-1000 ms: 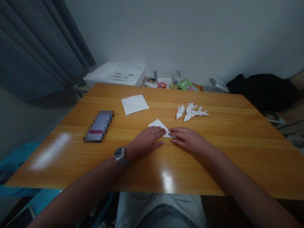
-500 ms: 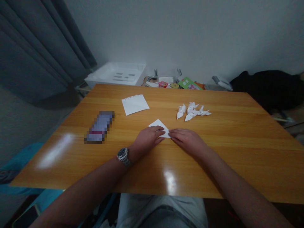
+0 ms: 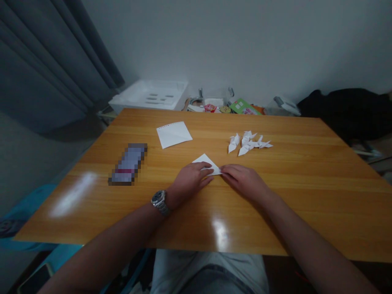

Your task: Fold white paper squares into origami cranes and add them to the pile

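A white paper (image 3: 204, 158) folded to a triangle lies on the wooden table between my hands, its peak pointing away from me. My left hand (image 3: 193, 177), with a metal watch (image 3: 158, 198) at its wrist, grips the paper from the left, fingers across its face. At the right corner, my right hand (image 3: 243, 176) pinches the paper with fingertips closed together. The fingers cover the paper's lower left part. Beyond my right hand stand several white folded paper cranes (image 3: 249, 143) in a cluster. A loose white sheet (image 3: 174, 134) with a perforated edge lies farther back on the left.
A blurred-out phone (image 3: 128, 164) rests on the left of the table (image 3: 306, 163). Behind the far edge are a white foam box (image 3: 147, 96), a green booklet (image 3: 243, 107) and small clutter. A dark heap (image 3: 346, 112) is at the back right.
My right hand has shifted slightly right and away from me, along with the paper's right corner, which now shows more plainly. My left hand stays nearly in place.
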### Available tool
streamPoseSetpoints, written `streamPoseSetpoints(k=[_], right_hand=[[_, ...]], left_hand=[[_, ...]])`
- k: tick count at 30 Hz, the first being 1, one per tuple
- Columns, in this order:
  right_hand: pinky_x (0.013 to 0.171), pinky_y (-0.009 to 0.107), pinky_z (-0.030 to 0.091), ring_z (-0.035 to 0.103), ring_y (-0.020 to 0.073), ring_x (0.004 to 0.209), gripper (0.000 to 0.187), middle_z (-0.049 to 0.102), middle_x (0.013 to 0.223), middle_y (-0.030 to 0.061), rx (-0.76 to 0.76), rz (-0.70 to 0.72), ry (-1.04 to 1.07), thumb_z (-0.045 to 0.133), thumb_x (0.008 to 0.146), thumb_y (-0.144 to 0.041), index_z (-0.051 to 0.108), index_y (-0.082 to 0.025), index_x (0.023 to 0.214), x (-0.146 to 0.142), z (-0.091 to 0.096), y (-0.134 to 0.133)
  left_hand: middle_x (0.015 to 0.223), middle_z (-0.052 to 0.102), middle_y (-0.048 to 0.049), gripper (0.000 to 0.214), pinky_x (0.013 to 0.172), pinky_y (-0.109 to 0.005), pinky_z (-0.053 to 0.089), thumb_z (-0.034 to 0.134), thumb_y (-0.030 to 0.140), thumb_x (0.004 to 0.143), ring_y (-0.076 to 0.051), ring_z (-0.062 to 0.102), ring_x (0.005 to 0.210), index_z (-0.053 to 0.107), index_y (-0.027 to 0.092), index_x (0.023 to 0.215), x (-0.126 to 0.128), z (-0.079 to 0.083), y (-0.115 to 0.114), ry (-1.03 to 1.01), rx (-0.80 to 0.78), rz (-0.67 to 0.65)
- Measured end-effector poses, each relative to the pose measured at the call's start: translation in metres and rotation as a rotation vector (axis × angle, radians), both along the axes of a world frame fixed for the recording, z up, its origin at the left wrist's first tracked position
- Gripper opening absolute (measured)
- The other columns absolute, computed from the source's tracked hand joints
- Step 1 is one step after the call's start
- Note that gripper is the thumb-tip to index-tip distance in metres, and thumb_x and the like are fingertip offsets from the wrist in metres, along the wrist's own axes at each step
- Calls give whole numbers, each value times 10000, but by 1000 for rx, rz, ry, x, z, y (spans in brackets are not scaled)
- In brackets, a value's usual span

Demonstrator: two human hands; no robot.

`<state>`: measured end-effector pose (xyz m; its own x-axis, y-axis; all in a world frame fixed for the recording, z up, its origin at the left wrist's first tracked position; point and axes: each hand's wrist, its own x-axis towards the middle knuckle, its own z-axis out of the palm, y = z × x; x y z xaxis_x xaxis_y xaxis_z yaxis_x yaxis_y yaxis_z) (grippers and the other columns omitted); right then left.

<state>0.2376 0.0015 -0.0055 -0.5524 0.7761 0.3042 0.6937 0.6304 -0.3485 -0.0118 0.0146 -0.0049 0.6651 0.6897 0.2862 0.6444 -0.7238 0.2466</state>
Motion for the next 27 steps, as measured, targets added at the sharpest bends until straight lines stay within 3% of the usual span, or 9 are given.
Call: streamPoseSetpoints(k=[5, 10, 16, 20, 24, 27], right_hand=[[930, 398, 545, 697, 236, 1020, 202, 760, 1094, 71, 22, 5, 125, 527, 1033, -300, 715, -242, 1079, -3, 12, -6], [944, 403, 546, 694, 231, 1027, 193, 755, 1077, 67, -62, -6, 307, 541, 1024, -329, 711, -254, 1074, -3, 16, -7], [1057, 450, 489, 612, 263, 1213, 381, 658, 1290, 101, -127, -50, 431, 663, 944, -412, 613, -258, 1289, 0, 8, 0], [1114, 462, 434, 570, 261, 1271, 309, 625, 1340, 107, -163, -42, 464, 632, 965, -394, 627, -247, 1236, -2, 3, 1], [914, 383, 538, 671, 228, 990, 218, 715, 1072, 81, -282, -114, 515, 585, 990, -412, 659, -216, 1051, -3, 1, -1], [742, 318, 544, 671, 198, 800, 223, 723, 914, 45, -350, -177, 536, 593, 981, -421, 662, -211, 1013, -4, 0, -1]], left_hand=[[1081, 689, -73, 282, 867, -358, 511, 512, 360, 1045, -219, 626, 975, 738, 235, 1158, 0, 6, -2, -8, 64, 19], [957, 686, -63, 318, 794, -317, 484, 458, 373, 1068, -193, 615, 888, 724, 204, 1107, 0, 11, -5, -74, 40, 17], [931, 695, -44, 223, 773, -285, 505, 554, 348, 1031, -168, 643, 861, 708, 188, 1016, 0, 10, -5, -347, -92, 84], [918, 707, -26, 154, 760, -265, 541, 612, 320, 993, -146, 665, 827, 699, 192, 995, 1, 11, -6, -539, -188, 152], [912, 726, -33, 192, 734, -261, 585, 636, 366, 963, -147, 698, 801, 678, 179, 977, 4, 13, -7, -691, -327, 227], [866, 724, -33, 220, 669, -254, 593, 664, 390, 931, -149, 703, 755, 637, 175, 973, 5, 11, -5, -741, -426, 267]])
